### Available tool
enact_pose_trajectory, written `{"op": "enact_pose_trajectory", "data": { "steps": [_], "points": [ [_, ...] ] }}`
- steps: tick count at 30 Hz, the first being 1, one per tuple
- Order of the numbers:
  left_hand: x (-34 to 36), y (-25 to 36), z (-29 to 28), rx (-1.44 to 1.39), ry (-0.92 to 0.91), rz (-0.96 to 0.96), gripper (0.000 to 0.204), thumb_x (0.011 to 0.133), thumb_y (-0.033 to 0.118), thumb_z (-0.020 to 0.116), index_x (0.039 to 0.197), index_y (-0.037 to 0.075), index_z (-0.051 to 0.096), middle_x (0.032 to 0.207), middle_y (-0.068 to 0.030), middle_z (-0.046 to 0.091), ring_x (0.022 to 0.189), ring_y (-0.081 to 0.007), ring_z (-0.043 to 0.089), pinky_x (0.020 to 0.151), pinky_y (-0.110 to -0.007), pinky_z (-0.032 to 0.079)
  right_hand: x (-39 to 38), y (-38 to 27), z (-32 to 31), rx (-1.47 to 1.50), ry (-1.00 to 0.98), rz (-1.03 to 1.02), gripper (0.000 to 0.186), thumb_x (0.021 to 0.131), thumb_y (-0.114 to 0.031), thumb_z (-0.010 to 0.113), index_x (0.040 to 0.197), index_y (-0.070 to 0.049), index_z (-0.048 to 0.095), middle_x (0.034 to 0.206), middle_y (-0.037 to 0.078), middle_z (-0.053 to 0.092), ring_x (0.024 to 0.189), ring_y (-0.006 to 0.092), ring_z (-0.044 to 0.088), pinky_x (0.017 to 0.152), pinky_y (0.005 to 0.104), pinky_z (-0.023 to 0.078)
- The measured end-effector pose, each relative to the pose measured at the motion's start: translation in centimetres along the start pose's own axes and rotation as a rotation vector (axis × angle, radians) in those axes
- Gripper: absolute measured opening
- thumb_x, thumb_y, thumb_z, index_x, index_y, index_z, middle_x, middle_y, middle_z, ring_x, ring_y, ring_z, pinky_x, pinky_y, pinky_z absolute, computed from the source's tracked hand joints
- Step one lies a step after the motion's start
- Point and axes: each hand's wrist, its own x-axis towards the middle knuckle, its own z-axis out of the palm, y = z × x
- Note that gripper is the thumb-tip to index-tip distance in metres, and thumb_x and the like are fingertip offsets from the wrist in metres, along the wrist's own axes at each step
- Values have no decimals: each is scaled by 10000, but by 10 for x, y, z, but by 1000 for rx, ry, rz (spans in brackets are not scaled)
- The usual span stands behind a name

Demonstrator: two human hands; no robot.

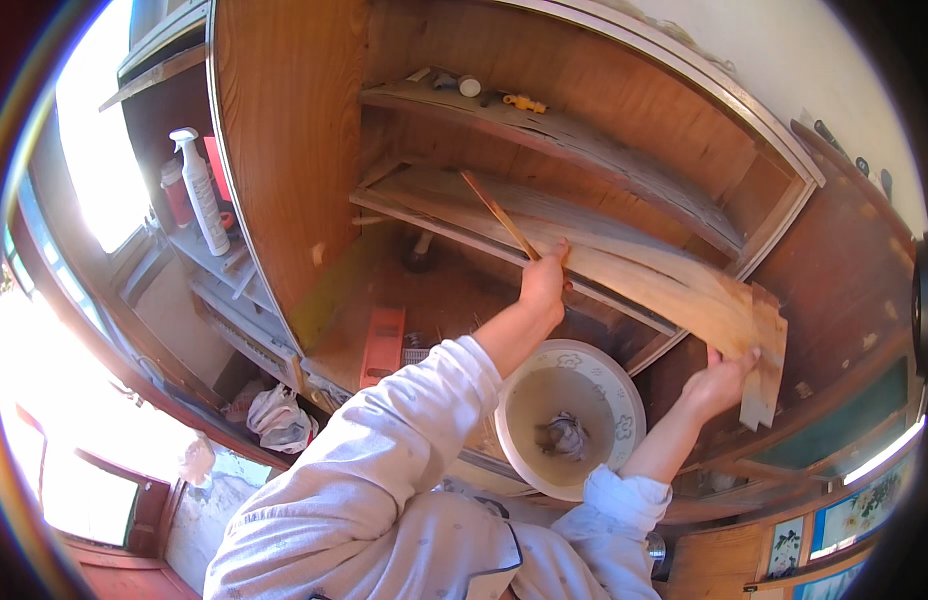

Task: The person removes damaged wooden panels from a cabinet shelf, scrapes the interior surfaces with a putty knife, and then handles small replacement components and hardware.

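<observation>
My left hand point(544, 282) grips a thin wooden stick point(497, 213) and rests against the front edge of a worn wooden shelf board point(624, 262) inside an open cupboard. My right hand point(726, 375) holds the peeling, splintered end of that same board point(754, 335), where loose veneer sticks out past the cupboard frame. Both sleeves are white. Below my arms sits a round white basin point(609, 375) with a crumpled rag point(564, 435) in it.
An upper shelf point(584, 140) carries a small white cap and a yellow object point(524, 102). An orange-red plastic piece point(384, 345) lies on the cupboard floor. A white spray bottle point(204, 190) stands on the left shelves. A crumpled plastic bag point(279, 418) lies lower left.
</observation>
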Motion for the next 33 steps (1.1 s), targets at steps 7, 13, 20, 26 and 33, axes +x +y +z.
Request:
{"op": "enact_pose_trajectory", "data": {
  "steps": [7,13,20,26,33],
  "points": [
    [-61,-38,-32,177,4,36,234,830,256,633,851,47,530,620,-7,442,538,-121,421,493,-268,343,7,12,-93,76,-153,13,548,962,-354,403,1338,35,312,1311,164,433,1194,253,455,953,421,425],
    [-137,-51,-74,245,42,13,273,866,308,581,898,41,537,633,-28,484,562,-138,462,551,-274,382,23,4,-149,87,-312,85,540,960,-351,406,1323,40,326,1310,166,438,1177,246,465,949,366,406],
    [-252,-32,-145,-55,203,12,256,900,313,548,905,61,500,708,-33,497,647,-148,474,615,-289,406,-19,0,-127,71,-660,208,508,940,-346,447,1246,58,431,1213,159,522,1093,238,521,897,333,424],
    [-363,-20,-234,-353,579,105,198,901,295,534,893,103,486,675,-15,487,593,-148,461,590,-285,404,-129,13,-114,0,-971,500,492,926,-345,473,1233,39,462,1203,153,530,1076,240,533,887,324,434],
    [-507,-53,-420,-647,1006,333,165,885,246,530,898,91,474,677,-53,504,564,-173,469,530,-332,410,-338,33,-187,-327,-1730,549,590,926,-438,453,1345,-35,352,1266,133,478,1070,215,541,853,302,487]
  ]
}}
